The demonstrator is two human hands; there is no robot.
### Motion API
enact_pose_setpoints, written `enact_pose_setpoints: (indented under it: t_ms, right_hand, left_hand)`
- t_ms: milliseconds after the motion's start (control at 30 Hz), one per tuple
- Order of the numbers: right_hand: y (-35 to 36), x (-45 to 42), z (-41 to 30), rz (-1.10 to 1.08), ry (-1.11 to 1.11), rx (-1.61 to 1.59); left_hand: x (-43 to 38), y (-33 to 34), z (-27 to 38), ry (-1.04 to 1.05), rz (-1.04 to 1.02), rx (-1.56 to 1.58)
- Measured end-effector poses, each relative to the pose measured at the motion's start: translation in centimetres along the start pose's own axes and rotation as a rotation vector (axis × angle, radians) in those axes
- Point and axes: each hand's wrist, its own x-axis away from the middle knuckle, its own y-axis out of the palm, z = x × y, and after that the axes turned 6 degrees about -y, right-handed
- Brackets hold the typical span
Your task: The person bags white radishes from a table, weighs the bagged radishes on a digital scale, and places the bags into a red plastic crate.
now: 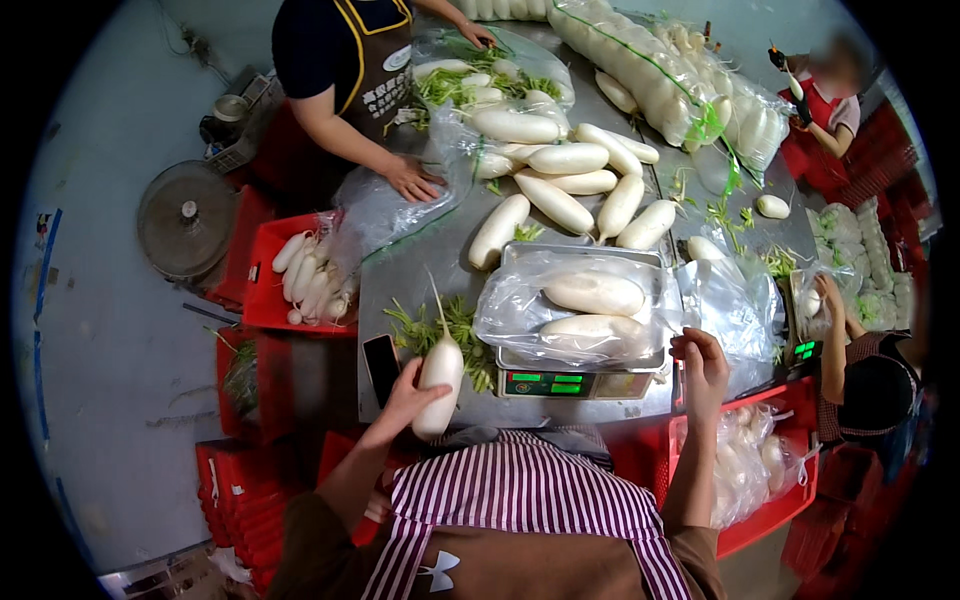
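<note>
A white daikon radish (441, 382) with a long thin root is held in my left hand (411, 399), over the table's near edge beside cut green leaves (474, 346). A digital scale (585, 384) with lit green displays stands in front of me. On its metal pan a clear plastic bag (510, 315) has two daikon radishes (594, 292) in it. My right hand (702, 367) is raised at the scale's right side, close to the bag's edge; whether its fingertips pinch the plastic is unclear.
Loose daikon radishes (555, 202) lie behind the scale. A phone (381, 367) lies at left. Red crates (262, 262) flank the metal table (420, 285). One co-worker's hand (414, 180) rests on plastic at back left; other people work at right. Packed bags (637, 67) lie at the back.
</note>
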Motion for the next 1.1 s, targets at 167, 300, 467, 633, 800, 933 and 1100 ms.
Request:
enact_pose_setpoints:
  t_ms: [167, 300, 467, 633, 800, 933, 1100]
  right_hand:
    - [1.5, -0.2, 0.3, -0.03, -0.025, -0.078]
    - [2.9, -0.6, -1.0, -0.045, -0.026, -0.092]
    - [2.0, -0.6, -0.9, -0.09, -0.029, -0.071]
    - [2.0, -1.1, -0.6, -0.087, 0.013, -0.086]
    - [3.1, -2.0, -1.2, -0.123, 0.012, -0.072]
    - [3.2, -2.5, -2.0, -0.112, 0.003, -0.07]
    - [4.4, -2.8, -1.5, -0.129, 0.022, -0.112]
  left_hand:
    - [-4.9, -0.1, 2.2, -0.051, 0.151, 0.119]
    - [-6.4, 2.3, 3.5, -0.147, 0.442, -0.423]
    - [-5.8, 3.0, 3.4, -0.156, 0.47, -0.387]
    - [-5.2, 3.0, 1.6, -0.082, 0.445, -0.302]
    - [-5.0, 3.1, 2.1, -0.134, 0.375, -0.122]
    - [-4.0, -1.6, 1.3, -0.196, 0.091, 0.697]
    - [-3.8, -2.2, 5.7, -0.196, 0.143, 0.26]
